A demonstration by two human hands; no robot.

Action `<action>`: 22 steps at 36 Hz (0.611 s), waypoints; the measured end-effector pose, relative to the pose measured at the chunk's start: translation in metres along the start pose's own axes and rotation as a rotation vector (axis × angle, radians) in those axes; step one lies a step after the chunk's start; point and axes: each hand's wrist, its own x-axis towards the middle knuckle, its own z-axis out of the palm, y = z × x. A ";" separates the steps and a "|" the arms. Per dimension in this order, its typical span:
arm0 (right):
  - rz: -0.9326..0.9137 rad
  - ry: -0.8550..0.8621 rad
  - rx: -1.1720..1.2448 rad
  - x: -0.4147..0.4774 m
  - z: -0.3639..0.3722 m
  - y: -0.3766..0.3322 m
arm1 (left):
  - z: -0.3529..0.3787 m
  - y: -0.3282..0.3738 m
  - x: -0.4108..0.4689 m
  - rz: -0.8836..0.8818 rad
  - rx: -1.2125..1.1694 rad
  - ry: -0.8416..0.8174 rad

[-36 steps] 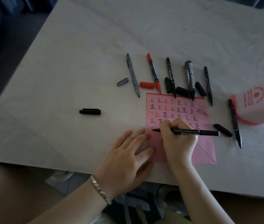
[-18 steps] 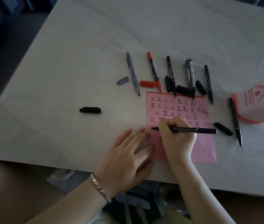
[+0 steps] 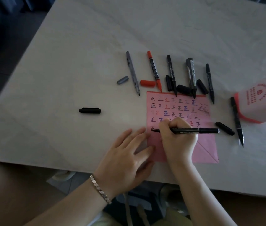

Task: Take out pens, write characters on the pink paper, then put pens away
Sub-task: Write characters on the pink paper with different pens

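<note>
The pink paper lies near the table's front edge, covered with rows of written characters. My right hand grips a black pen that lies nearly level, its tip touching the paper at the left end of the lowest row. My left hand lies flat, fingers straight, pressing the paper's left edge. Several uncapped pens lie fanned above the paper: a grey pen, a red pen, black pens and a thick marker. Another black pen lies at the right.
Loose caps lie around: a black cap alone at the left, a grey cap, a red cap, a black cap right of the paper. A white and red pen holder lies tipped at the right edge. The table edge runs close to me.
The pen tip has shifted slightly left and up along the lowest row as a character takes shape. My left hand stays pressed on the paper.
</note>
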 end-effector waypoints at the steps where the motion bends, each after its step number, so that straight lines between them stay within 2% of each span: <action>1: 0.013 0.020 -0.001 0.000 0.000 0.000 | 0.000 0.000 0.000 0.002 0.002 0.002; 7: 0.086 0.043 0.022 0.001 -0.002 -0.002 | 0.001 -0.001 0.000 0.005 0.011 0.006; 16: 0.326 0.176 0.305 0.006 -0.006 -0.014 | 0.000 0.000 -0.001 0.023 0.020 0.020; 22: 0.379 0.051 0.296 0.011 -0.012 -0.019 | 0.003 -0.002 -0.001 0.059 0.036 0.022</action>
